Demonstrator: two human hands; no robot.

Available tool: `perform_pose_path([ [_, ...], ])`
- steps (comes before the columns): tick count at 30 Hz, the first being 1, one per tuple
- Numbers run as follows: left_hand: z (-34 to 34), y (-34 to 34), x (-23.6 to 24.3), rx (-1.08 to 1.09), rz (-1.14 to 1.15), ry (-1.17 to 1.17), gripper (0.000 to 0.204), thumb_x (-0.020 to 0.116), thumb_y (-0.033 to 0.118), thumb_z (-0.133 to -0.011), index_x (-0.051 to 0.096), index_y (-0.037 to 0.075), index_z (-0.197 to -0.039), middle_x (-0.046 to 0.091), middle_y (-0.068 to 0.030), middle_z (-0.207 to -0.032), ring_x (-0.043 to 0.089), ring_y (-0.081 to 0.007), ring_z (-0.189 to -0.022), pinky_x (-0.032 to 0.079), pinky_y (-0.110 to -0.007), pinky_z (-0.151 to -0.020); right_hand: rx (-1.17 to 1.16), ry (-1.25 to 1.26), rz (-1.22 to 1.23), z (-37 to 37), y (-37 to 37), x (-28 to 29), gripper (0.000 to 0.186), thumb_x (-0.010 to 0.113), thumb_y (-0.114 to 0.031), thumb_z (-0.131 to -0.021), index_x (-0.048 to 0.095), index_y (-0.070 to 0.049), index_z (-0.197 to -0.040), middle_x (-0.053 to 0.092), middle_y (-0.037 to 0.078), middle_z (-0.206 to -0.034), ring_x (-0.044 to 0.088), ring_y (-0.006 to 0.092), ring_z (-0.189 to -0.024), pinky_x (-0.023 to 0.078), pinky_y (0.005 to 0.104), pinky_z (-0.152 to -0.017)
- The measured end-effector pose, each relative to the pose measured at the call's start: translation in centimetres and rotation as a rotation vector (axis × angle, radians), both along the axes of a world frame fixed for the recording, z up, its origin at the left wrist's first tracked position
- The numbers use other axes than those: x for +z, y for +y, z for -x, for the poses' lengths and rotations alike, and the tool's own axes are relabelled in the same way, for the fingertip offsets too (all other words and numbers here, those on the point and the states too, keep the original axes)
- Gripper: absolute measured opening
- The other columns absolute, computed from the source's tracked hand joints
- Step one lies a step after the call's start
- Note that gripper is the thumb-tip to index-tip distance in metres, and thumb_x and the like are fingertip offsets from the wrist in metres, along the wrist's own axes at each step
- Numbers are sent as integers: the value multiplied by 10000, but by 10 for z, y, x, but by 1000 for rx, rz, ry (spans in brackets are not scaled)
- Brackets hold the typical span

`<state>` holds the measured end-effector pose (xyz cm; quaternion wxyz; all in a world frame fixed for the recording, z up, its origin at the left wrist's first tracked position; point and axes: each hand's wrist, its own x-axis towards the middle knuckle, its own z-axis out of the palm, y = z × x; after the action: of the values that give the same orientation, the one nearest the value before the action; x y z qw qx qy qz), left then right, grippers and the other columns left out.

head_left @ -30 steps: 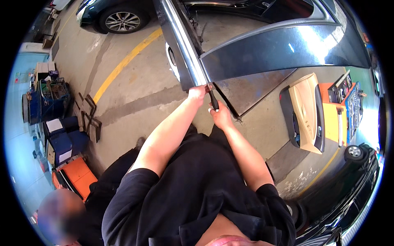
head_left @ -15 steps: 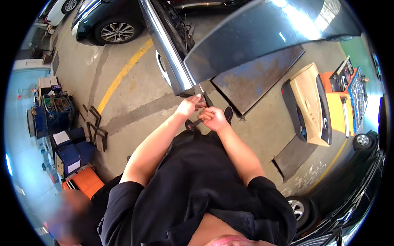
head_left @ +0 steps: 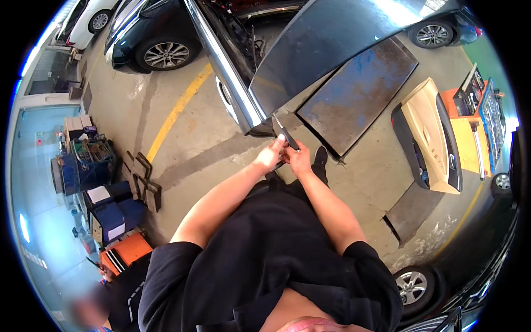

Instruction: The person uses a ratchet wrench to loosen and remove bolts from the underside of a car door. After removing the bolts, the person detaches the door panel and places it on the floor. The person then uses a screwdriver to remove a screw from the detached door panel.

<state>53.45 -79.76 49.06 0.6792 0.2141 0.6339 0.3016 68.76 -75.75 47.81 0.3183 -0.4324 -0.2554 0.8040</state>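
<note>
Left hand [head_left: 271, 155] and right hand [head_left: 298, 160] grip a dark strip [head_left: 285, 133] beside the car door [head_left: 332, 50].

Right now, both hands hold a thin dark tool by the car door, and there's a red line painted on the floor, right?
Nearly. The head view shows both hands, left and right, on the dark tool by the car door, but the floor line is yellow, not red.

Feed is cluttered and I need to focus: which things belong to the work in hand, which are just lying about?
In hand:
left hand
right hand
thin dark strip both hands grip
open car door

Lying about:
beige door panel
orange tool cart
blue boxes
</note>
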Motion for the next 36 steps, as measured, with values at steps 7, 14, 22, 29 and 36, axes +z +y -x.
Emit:
perform_pose_path([
  [7, -9, -3, 56, -636, -243, 485, 868, 776, 524, -902, 456, -3, -1514, 741, -141, -1086, 727, -283, -934, 565, -405, -866, 315, 36, 95, -21, 30, 39, 220, 773, -217, -961, 674, -47, -1060, 670, 40, -913, 663, 172, -809, 543, 339, -783],
  [14, -57, 19, 174, -872, -76, 953, 353, 641, 214, -955, 613, -53, -1185, 736, -286, -1029, 729, -468, -965, 587, -527, -856, 398, 494, 491, -21, 44, 0, 364, 704, -318, -1033, 665, -63, -1290, 535, -56, -833, 503, 82, -730, 442, 265, -695],
  [22, -44, 19, 122, -780, 76, 959, 238, 599, 190, -944, 772, 38, -1007, 772, -195, -1040, 757, -373, -968, 599, -487, -865, 434, 450, 497, 0, 66, 21, 434, 556, -451, -1102, 644, -35, -1186, 398, -85, -685, 311, 32, -558, 277, 216, -526],
  [29, -29, -10, 54, -710, -136, 869, 334, 564, 284, -1003, 706, 45, -1188, 763, -217, -1069, 726, -429, -1022, 569, -521, -926, 382, 7, 207, 6, 52, 30, 448, 627, -465, -1061, 661, -21, -1018, 502, -55, -700, 408, 51, -572, 360, 243, -537],
  [36, -4, 22, 18, -18, -91, 163, 425, 578, 289, -1015, 590, 27, -1350, 695, -200, -1230, 664, -343, -1190, 522, -461, -970, 510, -1066, -979, 3, 35, 68, 712, 686, -147, -872, 402, 5, -1507, 643, 232, -1103, 689, 476, -951, 573, 551, -771],
])
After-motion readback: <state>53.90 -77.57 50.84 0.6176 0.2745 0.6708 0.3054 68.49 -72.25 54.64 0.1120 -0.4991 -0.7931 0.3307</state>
